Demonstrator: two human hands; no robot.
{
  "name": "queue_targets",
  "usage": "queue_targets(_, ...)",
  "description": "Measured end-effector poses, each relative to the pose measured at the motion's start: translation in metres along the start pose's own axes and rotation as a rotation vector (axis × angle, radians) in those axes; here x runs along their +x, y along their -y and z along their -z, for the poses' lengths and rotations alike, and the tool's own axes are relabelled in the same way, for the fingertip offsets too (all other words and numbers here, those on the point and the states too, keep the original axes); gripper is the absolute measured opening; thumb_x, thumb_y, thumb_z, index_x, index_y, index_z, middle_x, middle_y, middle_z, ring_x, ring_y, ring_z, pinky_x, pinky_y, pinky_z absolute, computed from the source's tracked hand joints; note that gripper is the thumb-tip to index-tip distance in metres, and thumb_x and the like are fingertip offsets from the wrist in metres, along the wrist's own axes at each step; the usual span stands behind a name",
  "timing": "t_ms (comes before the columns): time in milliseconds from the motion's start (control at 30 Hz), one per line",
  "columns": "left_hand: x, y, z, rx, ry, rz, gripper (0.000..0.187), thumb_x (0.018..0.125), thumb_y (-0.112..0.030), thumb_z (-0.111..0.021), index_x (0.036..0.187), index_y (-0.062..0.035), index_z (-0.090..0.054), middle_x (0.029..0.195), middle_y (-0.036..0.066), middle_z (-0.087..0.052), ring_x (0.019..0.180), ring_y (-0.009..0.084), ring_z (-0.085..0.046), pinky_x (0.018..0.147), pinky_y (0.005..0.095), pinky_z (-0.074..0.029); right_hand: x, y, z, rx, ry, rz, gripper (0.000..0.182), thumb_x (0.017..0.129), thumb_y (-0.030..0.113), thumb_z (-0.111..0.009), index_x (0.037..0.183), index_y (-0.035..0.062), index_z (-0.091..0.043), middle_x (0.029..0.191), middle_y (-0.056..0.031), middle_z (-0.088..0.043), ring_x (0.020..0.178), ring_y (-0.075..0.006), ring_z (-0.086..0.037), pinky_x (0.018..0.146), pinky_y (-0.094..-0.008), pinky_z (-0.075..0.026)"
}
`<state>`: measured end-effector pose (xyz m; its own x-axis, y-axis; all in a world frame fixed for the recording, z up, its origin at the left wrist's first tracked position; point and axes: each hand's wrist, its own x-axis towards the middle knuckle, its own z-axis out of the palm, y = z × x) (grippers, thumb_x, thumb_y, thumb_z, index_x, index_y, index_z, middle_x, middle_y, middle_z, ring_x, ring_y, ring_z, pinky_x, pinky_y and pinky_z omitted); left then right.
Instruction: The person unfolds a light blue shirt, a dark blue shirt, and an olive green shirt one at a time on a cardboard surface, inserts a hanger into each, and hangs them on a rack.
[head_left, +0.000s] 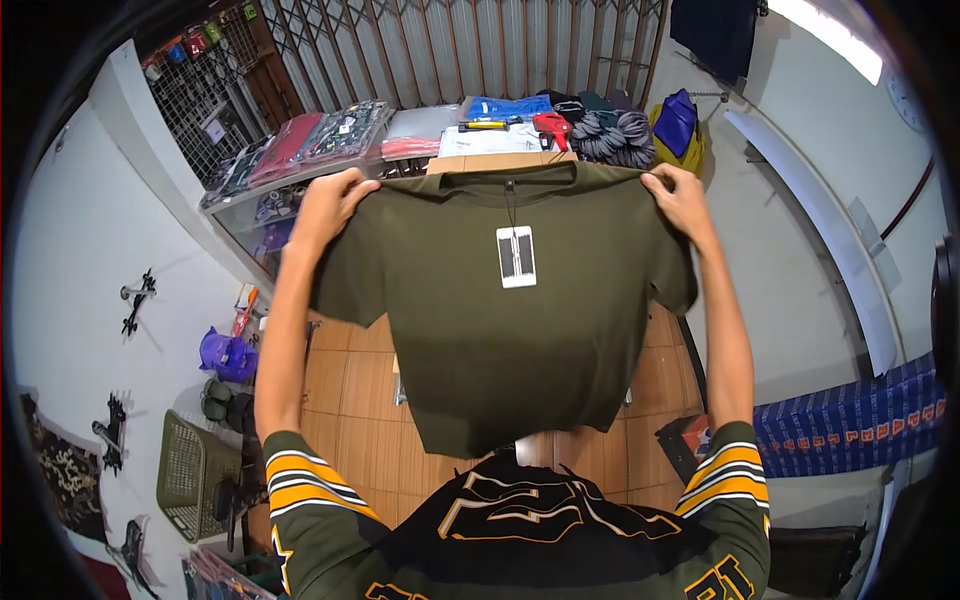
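An olive-green T-shirt (510, 340) hangs spread out in front of me, its collar at the top and its hem hanging down. My left hand (335, 205) pinches the shirt at the shoulder on the left of the view. At the opposite shoulder, my right hand (682, 200) grips the fabric in the same way. A white and black tag (516, 257) dangles on a string from the collar, over the chest of the shirt. Behind the shirt, its upper edge overlaps a cardboard box (480, 162).
Beyond the shirt, a counter holds packaged clothes (345, 130), a red tag gun (552, 130), a blue package (508, 107) and dark grey bundled fabric (615, 137). A green basket (190, 475) stands at the left. A blue patterned roll (850, 420) lies at the right.
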<state>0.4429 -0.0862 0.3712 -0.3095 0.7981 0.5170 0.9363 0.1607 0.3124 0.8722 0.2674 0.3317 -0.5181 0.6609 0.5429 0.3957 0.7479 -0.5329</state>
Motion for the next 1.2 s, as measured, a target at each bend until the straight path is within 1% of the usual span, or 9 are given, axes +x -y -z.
queue_targets(67, 0.018, 0.032, -0.065, 0.085, -0.147, -0.007, 0.029, 0.096, -0.035, -0.071, 0.102, -0.0063, -0.070, 0.085, 0.017, -0.072, 0.082, 0.0371, -0.071, 0.070, 0.0455, -0.054, 0.009, -0.022, -0.057, -0.096, -0.099, -0.053, 0.025, 0.094, 0.027, -0.071, 0.106, 0.0048, -0.073, 0.096, -0.0201, -0.074, 0.090, -0.0368, -0.071, 0.080, -0.0421, -0.055)
queue_targets(100, 0.023, 0.061, -0.110, -0.007, -0.217, -0.094, 0.032, 0.097, -0.035, -0.070, 0.114, -0.0084, -0.067, 0.099, 0.017, -0.073, 0.090, 0.0376, -0.071, 0.076, 0.0467, -0.055, 0.004, -0.040, -0.092, -0.365, -0.200, 0.043, 0.028, 0.093, 0.026, -0.070, 0.114, 0.0068, -0.071, 0.107, -0.0186, -0.071, 0.103, -0.0375, -0.067, 0.089, -0.0474, -0.054)
queue_targets(167, 0.007, 0.059, -0.176, 0.107, -0.165, 0.014, 0.045, 0.099, -0.035, -0.066, 0.133, -0.0057, -0.058, 0.127, 0.021, -0.065, 0.112, 0.0414, -0.065, 0.091, 0.0540, -0.051, -0.020, -0.032, -0.145, -0.392, -0.085, -0.041, 0.034, 0.091, 0.025, -0.069, 0.120, 0.0066, -0.068, 0.121, -0.0192, -0.065, 0.114, -0.0381, -0.061, 0.097, -0.0543, -0.049)
queue_targets(267, -0.037, 0.033, -0.260, 0.045, 0.150, 0.203, 0.065, 0.102, -0.052, -0.055, 0.149, -0.0068, -0.049, 0.147, 0.020, -0.054, 0.139, 0.0363, -0.048, 0.113, 0.0652, -0.032, -0.072, -0.033, -0.220, -0.314, 0.224, -0.131, 0.055, 0.096, 0.037, -0.068, 0.139, 0.0038, -0.057, 0.141, -0.0233, -0.057, 0.135, -0.0415, -0.050, 0.115, -0.0629, -0.034)
queue_targets(367, -0.062, 0.029, -0.309, 0.052, 0.426, 0.446, 0.082, 0.098, -0.068, -0.049, 0.161, -0.0164, -0.036, 0.167, 0.018, -0.030, 0.155, 0.0457, -0.022, 0.117, 0.0769, -0.015, -0.103, -0.042, -0.270, -0.405, 0.423, -0.297, 0.072, 0.100, 0.054, -0.056, 0.158, 0.0131, -0.042, 0.166, -0.0215, -0.030, 0.154, -0.0457, -0.022, 0.119, -0.0731, -0.018)
queue_targets(567, -0.063, 0.067, -0.341, 0.218, 0.361, 0.366, 0.082, 0.098, -0.071, -0.044, 0.163, -0.0219, -0.034, 0.171, 0.014, -0.023, 0.158, 0.0437, -0.012, 0.119, 0.0754, -0.009, -0.087, -0.075, -0.300, -0.541, 0.409, -0.314, 0.078, 0.101, 0.064, -0.044, 0.164, 0.0194, -0.033, 0.172, -0.0170, -0.018, 0.158, -0.0441, -0.011, 0.120, -0.0738, -0.009)
queue_targets(833, -0.037, 0.082, -0.358, 0.207, 0.266, 0.310, 0.077, 0.099, -0.064, -0.048, 0.160, -0.0177, -0.039, 0.170, 0.017, -0.026, 0.156, 0.0457, -0.017, 0.118, 0.0762, -0.009, -0.067, -0.079, -0.308, -0.507, 0.385, -0.308, 0.077, 0.101, 0.061, -0.048, 0.162, 0.0170, -0.034, 0.171, -0.0199, -0.019, 0.157, -0.0476, -0.011, 0.117, -0.0773, -0.007)
queue_targets(967, -0.093, 0.027, -0.326, 0.188, 0.199, 0.186, 0.075, 0.099, -0.057, -0.054, 0.158, -0.0125, -0.041, 0.167, 0.022, -0.028, 0.154, 0.0506, -0.020, 0.115, 0.0793, -0.008, -0.133, -0.037, -0.283, -0.483, 0.345, -0.151, 0.078, 0.099, 0.057, -0.054, 0.160, 0.0116, -0.038, 0.168, -0.0264, -0.022, 0.155, -0.0527, -0.012, 0.112, -0.0826, -0.004)
queue_targets(1200, -0.220, -0.020, -0.251, 0.143, 0.397, 0.354, 0.074, 0.098, -0.056, -0.056, 0.161, -0.0200, -0.039, 0.170, 0.019, -0.024, 0.155, 0.0457, -0.019, 0.119, 0.0740, -0.013, -0.243, 0.005, -0.187, -0.515, 0.449, -0.387, 0.072, 0.100, 0.054, -0.055, 0.160, 0.0175, -0.040, 0.169, -0.0211, -0.024, 0.155, -0.0498, -0.016, 0.115, -0.0798, -0.008)
